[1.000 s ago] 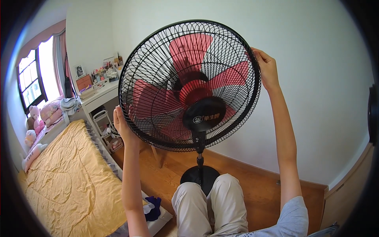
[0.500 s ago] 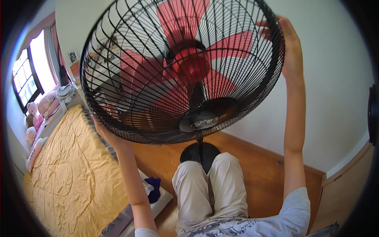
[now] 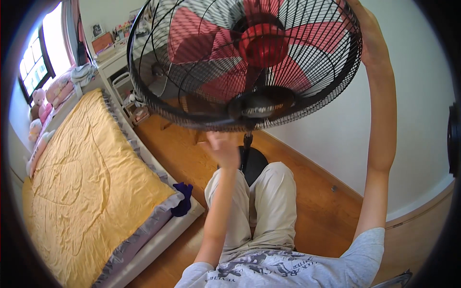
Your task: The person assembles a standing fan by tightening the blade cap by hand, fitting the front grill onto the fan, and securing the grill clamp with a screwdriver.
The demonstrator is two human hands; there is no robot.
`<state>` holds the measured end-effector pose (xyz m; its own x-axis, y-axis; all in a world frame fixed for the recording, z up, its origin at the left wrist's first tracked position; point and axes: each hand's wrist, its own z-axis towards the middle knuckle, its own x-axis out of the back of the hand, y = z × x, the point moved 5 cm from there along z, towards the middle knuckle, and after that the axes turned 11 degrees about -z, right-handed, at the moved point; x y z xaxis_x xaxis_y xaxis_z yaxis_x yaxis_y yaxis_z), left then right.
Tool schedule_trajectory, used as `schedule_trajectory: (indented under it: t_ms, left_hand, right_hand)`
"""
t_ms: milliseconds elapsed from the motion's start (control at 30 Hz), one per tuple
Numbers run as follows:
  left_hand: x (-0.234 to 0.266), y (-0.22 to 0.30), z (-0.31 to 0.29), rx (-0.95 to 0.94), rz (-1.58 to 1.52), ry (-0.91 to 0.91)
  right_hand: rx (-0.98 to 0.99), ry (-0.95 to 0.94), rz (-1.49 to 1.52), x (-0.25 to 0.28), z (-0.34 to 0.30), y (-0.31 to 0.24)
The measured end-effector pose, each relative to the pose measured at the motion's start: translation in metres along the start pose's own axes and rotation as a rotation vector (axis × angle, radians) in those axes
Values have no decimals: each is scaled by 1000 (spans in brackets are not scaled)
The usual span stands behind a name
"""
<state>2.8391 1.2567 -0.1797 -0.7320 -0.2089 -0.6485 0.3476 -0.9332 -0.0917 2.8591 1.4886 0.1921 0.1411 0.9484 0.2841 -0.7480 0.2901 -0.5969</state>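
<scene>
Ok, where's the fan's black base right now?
In the head view, the fan's base sits on the wooden floor near the middle, just beyond the person's knees.

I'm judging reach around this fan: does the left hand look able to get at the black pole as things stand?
Probably yes: the left hand is below the guard's lower rim, just left of the black pole, with nothing visible between them, though depth is hard to judge.
</scene>
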Motion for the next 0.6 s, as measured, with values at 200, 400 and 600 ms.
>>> schedule_trajectory:
  t_ms: [200, 400, 600]
  left_hand:
    - [7, -93, 10, 88, 352, 303]
    - [39, -86, 14, 41, 376, 344]
    - [23, -80, 15, -11, 513, 300]
  right_hand:
    - [90, 91, 38, 2, 0, 26]
    - [85, 115, 54, 2, -3, 37]
    - [215, 79, 176, 52, 20, 54]
